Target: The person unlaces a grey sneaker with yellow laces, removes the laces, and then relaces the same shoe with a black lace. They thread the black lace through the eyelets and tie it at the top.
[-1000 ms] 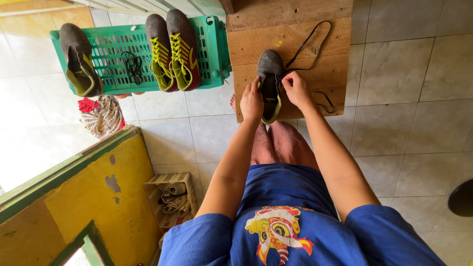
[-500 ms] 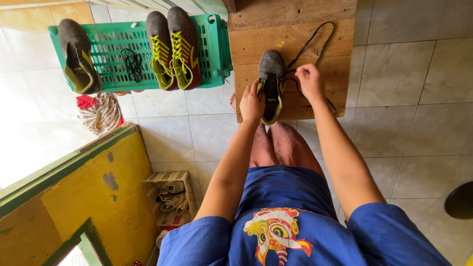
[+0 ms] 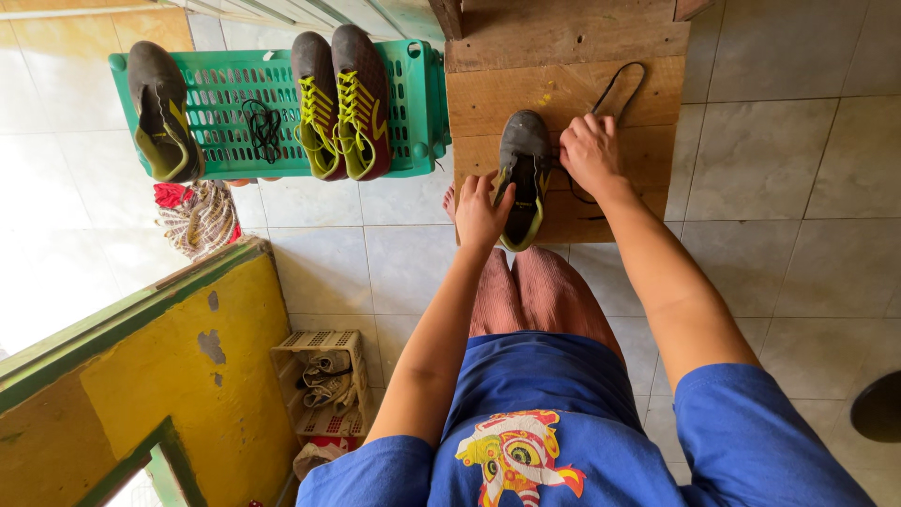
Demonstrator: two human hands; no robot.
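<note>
Football boot (image 3: pixel 522 174), dark with a yellow-green lining, lies on the wooden desk (image 3: pixel 563 84). Your left hand (image 3: pixel 481 211) steadies its heel with a loose grip; your right hand (image 3: pixel 589 150) pinches the black lace (image 3: pixel 619 84) beside it.

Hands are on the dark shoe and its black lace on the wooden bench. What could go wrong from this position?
1. The shoe has its heel over the wooden bench's near edge; only the left hand steadies it, so a hard tug might tip it off.
2. The right hand grips the black lace close to the eyelets, while its loose loop trails across the boards and could snag on a plank edge.
</note>
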